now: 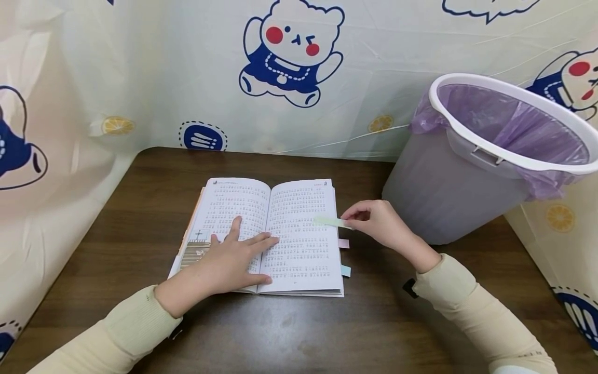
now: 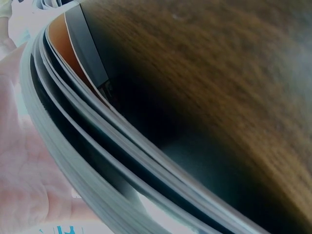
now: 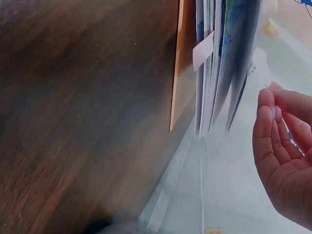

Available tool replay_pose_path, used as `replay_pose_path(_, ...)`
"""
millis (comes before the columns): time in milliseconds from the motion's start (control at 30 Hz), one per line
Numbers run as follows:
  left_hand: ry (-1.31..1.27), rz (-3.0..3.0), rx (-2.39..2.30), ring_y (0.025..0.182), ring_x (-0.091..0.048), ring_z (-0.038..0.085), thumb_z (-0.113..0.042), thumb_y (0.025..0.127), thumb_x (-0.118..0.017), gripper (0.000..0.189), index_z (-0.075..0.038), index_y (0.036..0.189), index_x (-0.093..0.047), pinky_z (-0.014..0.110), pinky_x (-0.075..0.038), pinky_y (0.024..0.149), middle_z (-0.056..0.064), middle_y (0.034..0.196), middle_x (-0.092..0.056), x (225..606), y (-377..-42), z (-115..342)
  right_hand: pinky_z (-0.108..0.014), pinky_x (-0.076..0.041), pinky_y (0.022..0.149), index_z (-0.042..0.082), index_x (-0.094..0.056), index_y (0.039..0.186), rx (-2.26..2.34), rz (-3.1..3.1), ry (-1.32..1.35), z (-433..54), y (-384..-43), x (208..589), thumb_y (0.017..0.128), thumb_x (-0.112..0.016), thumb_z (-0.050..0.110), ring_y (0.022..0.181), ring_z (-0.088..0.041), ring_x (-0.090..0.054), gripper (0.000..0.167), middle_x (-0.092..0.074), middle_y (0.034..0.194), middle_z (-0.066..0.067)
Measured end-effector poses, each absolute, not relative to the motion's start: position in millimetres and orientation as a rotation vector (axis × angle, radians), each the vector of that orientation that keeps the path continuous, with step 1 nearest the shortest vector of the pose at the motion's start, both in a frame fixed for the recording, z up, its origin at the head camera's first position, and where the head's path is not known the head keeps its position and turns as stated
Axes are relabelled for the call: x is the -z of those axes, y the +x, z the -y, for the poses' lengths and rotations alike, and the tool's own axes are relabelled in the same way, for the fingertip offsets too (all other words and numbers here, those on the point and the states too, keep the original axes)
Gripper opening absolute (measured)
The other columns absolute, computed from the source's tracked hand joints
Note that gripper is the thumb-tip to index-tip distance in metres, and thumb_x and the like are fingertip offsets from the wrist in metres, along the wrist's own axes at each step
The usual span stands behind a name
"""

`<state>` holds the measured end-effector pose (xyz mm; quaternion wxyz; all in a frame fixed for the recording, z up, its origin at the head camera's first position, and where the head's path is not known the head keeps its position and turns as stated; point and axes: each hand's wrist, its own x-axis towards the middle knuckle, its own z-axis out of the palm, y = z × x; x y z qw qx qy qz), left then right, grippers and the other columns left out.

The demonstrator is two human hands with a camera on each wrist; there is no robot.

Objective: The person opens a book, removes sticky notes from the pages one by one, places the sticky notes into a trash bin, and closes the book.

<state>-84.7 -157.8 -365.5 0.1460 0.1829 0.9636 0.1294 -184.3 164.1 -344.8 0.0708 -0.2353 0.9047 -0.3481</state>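
Fingers [image 1: 356,208] of the right hand [image 1: 380,223] pinch the outer end of a green strip [image 1: 329,221], leaving its inner end over the right page [image 1: 303,259]; the left hand [image 1: 226,262] rests spread across the open book [image 1: 238,200], apparently keeping it flat on the brown table [image 1: 289,332]. A lined bin [image 1: 448,192] stands far right, before bear-printed sheeting [image 1: 187,62].

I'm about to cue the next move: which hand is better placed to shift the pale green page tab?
Probably the right hand: it pinches the pale green page tab by its outer end. The left hand lies spread across the open book.
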Motion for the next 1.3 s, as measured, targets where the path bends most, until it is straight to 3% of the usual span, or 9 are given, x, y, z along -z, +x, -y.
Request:
replay_pose_path(300,0.529,-2.782,-0.369,0.144,-0.012,0.065,-0.055,0.085,-0.079,0.081,-0.027,0.154,-0.049,0.092,-0.022,0.086,0.003,0.158,-0.047,366.5,-85.0,157.9,-0.027,-0.051,0.065,0.004,-0.08,0.097,1.107,-2.743,-0.67,-175.2,-187.8,340.5,0.087,-0.081,0.003,0.073,-0.019,-0.062,0.01,-0.074,0.087,-0.005)
replay_pose_path(1300,0.525,-2.778,-0.364,0.144,-0.012,0.065,-0.056,0.085,-0.079,0.081,-0.026,0.154,-0.049,0.092,-0.022,0.087,0.003,0.158,-0.047,365.3,-84.2,157.4,-0.024,-0.05,0.064,0.006,-0.081,0.096,1.057,-2.8,-0.78,-182.5,-183.2,302.8,0.087,-0.081,0.003,0.072,-0.018,-0.061,0.01,-0.074,0.084,-0.002)
